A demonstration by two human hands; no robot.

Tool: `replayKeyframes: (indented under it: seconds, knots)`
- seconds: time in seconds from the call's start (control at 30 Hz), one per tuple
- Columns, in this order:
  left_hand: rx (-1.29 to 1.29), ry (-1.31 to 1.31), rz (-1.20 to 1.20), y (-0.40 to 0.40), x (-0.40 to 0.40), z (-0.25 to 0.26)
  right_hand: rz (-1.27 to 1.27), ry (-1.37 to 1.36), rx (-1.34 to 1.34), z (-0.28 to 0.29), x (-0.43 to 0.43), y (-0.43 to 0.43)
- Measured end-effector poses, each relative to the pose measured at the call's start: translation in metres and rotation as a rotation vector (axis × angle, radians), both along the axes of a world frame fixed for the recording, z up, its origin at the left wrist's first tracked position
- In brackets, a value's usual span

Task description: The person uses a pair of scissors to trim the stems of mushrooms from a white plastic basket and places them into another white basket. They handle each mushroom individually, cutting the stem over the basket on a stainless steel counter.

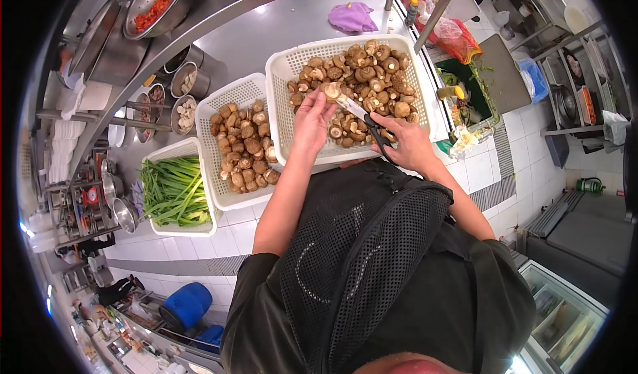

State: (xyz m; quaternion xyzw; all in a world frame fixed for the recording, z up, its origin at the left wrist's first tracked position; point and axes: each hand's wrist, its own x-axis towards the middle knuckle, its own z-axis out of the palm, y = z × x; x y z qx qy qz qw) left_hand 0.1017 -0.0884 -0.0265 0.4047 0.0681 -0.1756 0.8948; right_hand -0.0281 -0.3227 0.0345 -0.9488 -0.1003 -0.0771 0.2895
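Note:
Between the fingers of my left hand point(312, 123) is a mushroom point(330, 91), its pale underside and stem facing the blades. My right hand point(407, 142) grips the black handles of a pair of scissors point(355, 108), whose metal blades reach to the mushroom's stem. Both hands are over a white perforated plastic basket point(277, 82) that holds many loose brown mushrooms point(366, 72). Left of it, a second white basket point(205, 119) contains more brown mushrooms point(245, 147).
A smaller white basket point(207, 227) of long green stalks point(174, 189) stands at the left. Metal pots point(191, 81) line the counter point(239, 40) below a shelf. A purple cloth point(353, 17) lies behind. On the right is a bin point(461, 92) with vegetable scraps.

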Motion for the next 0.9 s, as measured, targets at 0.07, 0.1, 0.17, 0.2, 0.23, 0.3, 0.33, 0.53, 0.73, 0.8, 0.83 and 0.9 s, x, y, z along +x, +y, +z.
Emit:
replayKeyframes:
  seconds: [0.07,0.1,0.17,0.2,0.23,0.3,0.33,0.53,0.73,0.8,0.83,0.9]
  knots:
    - [0.11,-0.034,0.05,-0.002,-0.002,-0.002,-0.196,0.178,0.023,-0.004,0.001,0.003]
    - [0.219,-0.069,0.093,-0.004,-0.002,-0.002,-0.293,0.265,0.032,-0.002,0.002,0.004]
    - [0.311,-0.097,0.107,-0.005,-0.002,-0.001,-0.303,0.285,0.003,0.006,0.003,0.0]
    - [0.294,-0.088,0.074,-0.003,-0.005,0.0,-0.311,0.299,-0.01,0.009,0.002,-0.001]
    - [0.278,-0.078,0.041,-0.003,-0.006,0.001,-0.244,0.281,0.032,0.008,0.002,-0.003]
    - [0.168,-0.052,0.005,-0.006,-0.006,0.003,-0.111,0.24,0.119,0.007,0.005,-0.006]
    - [0.113,-0.04,-0.014,-0.008,-0.005,0.005,-0.092,0.258,0.142,0.007,0.004,-0.003]
    - [0.135,-0.105,-0.111,-0.012,-0.011,-0.007,-0.065,0.273,0.064,0.003,0.007,0.003]
    - [0.298,-0.01,-0.086,-0.016,-0.018,-0.013,-0.155,0.349,0.136,-0.009,0.005,0.009]
    - [0.324,-0.119,-0.052,0.004,-0.007,-0.061,-0.17,0.415,0.218,0.008,0.007,0.01]
    - [0.635,-0.211,-0.175,0.003,-0.006,-0.054,-0.185,0.419,0.215,0.006,0.006,0.005]
    - [1.304,-0.452,-0.422,0.004,-0.002,-0.037,-0.208,0.425,0.205,0.003,0.003,-0.005]
